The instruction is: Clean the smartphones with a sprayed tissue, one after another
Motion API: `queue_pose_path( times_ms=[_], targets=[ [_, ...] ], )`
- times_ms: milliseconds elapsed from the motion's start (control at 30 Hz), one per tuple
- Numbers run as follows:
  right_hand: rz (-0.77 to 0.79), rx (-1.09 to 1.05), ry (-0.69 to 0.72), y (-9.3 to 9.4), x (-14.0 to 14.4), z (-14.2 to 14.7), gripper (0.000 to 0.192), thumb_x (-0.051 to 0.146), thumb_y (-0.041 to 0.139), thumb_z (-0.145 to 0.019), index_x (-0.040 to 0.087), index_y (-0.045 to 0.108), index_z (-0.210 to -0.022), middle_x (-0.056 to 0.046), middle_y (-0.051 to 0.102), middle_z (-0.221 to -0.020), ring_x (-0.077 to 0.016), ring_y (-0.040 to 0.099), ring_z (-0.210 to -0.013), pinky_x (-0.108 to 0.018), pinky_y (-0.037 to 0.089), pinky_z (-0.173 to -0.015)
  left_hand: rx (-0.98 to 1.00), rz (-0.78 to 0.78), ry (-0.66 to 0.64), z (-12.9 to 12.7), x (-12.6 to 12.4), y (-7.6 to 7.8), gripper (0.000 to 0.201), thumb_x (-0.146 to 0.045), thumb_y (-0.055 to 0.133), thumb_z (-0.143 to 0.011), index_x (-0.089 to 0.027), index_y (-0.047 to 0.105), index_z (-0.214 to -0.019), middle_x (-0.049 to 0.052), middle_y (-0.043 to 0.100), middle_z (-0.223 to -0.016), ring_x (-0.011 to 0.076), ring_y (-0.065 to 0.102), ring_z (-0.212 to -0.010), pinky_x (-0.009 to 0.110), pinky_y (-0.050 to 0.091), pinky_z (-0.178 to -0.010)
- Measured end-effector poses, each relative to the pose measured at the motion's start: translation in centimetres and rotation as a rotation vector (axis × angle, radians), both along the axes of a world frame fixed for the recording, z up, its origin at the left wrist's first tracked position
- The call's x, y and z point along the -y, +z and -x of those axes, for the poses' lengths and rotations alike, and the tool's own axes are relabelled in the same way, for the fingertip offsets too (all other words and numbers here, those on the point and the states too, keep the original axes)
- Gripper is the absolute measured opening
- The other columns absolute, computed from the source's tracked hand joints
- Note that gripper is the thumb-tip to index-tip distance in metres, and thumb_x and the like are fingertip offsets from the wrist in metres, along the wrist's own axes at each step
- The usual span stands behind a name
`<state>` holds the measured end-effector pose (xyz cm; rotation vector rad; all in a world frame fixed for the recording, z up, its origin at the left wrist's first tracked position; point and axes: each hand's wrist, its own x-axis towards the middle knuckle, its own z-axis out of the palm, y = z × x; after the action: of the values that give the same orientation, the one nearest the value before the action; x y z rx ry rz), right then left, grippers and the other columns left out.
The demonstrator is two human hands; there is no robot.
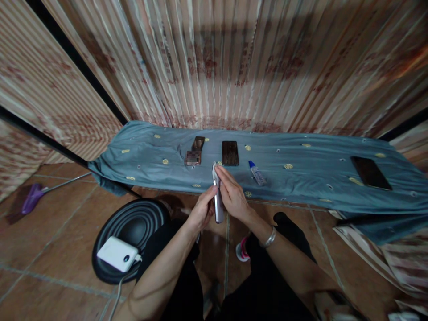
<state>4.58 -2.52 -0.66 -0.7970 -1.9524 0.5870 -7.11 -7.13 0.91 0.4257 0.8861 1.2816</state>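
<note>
While the blue cloth [301,171] carries three dark phones [230,153] and a small bottle [257,173], both hands work just in front of its near edge. Left hand [201,211] grips a slim phone [218,203] edge-on; right hand [233,192] pinches a white wipe [214,168] at its top. Looks like wiping; next needs steady grip, even strokes.

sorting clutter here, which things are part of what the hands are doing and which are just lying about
In hand: left hand and right hand hold a phone edge-on.

Lying about: three phones and small bottle on the blue cloth; white power bank; purple broom.
</note>
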Motion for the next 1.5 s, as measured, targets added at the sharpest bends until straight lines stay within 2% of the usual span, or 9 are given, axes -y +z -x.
queue_pose_path(
  times_ms=[167, 333, 533, 800, 967, 1267, 1500],
  targets=[
    [0.044, -0.024, -0.035, -0.3, -0.5, -0.1, 0.054, 0.018, 0.031, -0.099, 0.024, 0.038, -0.153, -0.004, 0.044, -0.156, -0.0180, 0.038, -0.146, -0.043, 0.031, -0.124, -0.018, 0.022, -0.038, -0.3, 0.3, 0.3, 0.051, -0.047, 0.091, -0.052, -0.014, 0.074, -0.087, 0.004, 0.075, -0.077, 0.0263, 0.071, -0.092, 0.034, 0.056, -0.083],
    [0.094, -0.079, -0.048, -0.4, -0.9, -0.3, 0.053, 0.018, 0.034, -0.098, 0.024, 0.043, -0.150, -0.004, 0.048, -0.153, -0.0192, 0.043, -0.143, -0.044, 0.034, -0.122, -0.028, 0.037, -0.052, -0.4, 0.5, 0.3, 0.046, -0.046, 0.091, -0.052, -0.015, 0.072, -0.079, 0.001, 0.070, -0.063, 0.0242, 0.072, -0.082, 0.032, 0.056, -0.078],
    [0.132, -0.089, -0.051, -0.8, -1.1, -0.2, 0.054, 0.018, 0.037, -0.097, 0.028, 0.043, -0.150, -0.001, 0.048, -0.153, -0.0195, 0.043, -0.143, -0.046, 0.032, -0.123, 0.004, 0.025, -0.062, -0.2, 0.4, 0.6, 0.047, -0.041, 0.088, -0.059, -0.014, 0.073, -0.094, 0.004, 0.075, -0.075, 0.0268, 0.071, -0.093, 0.034, 0.056, -0.082],
    [0.152, -0.089, -0.044, -1.5, -1.5, 0.1, 0.053, 0.018, 0.037, -0.097, 0.021, 0.046, -0.148, -0.007, 0.049, -0.152, -0.0193, 0.044, -0.143, -0.044, 0.033, -0.122, 0.018, 0.035, -0.052, -0.1, 0.5, 0.7, 0.041, -0.042, 0.089, -0.057, -0.015, 0.071, -0.083, 0.003, 0.073, -0.073, 0.0267, 0.071, -0.093, 0.035, 0.057, -0.084],
    [0.176, -0.093, -0.042, -2.0, -1.8, 0.1, 0.052, 0.018, 0.038, -0.096, 0.023, 0.048, -0.148, -0.005, 0.051, -0.151, -0.0191, 0.045, -0.142, -0.044, 0.034, -0.122, 0.022, 0.041, -0.042, 0.1, 0.4, 0.3, 0.043, -0.044, 0.088, -0.058, -0.015, 0.072, -0.086, 0.004, 0.075, -0.078, 0.0265, 0.072, -0.092, 0.037, 0.057, -0.086],
    [0.190, -0.095, -0.022, -2.7, -1.8, 0.5, 0.053, 0.018, 0.038, -0.097, 0.024, 0.046, -0.149, -0.004, 0.047, -0.154, -0.0188, 0.044, -0.143, -0.044, 0.032, -0.123, 0.057, 0.108, 0.006, 0.5, 0.2, 0.2, 0.030, -0.039, 0.082, -0.069, -0.013, 0.073, -0.080, 0.008, 0.076, -0.077, 0.0278, 0.074, -0.090, 0.039, 0.059, -0.086],
    [0.169, -0.064, -0.012, -3.0, -1.6, 0.7, 0.050, 0.018, 0.039, -0.097, 0.026, 0.051, -0.146, -0.004, 0.050, -0.152, -0.0191, 0.046, -0.141, -0.043, 0.035, -0.122, 0.074, 0.123, 0.084, 0.8, -0.4, 0.7, 0.022, -0.032, 0.071, -0.081, -0.013, 0.075, -0.091, 0.008, 0.078, -0.085, 0.0269, 0.074, -0.096, 0.036, 0.058, -0.089]
  ],
)
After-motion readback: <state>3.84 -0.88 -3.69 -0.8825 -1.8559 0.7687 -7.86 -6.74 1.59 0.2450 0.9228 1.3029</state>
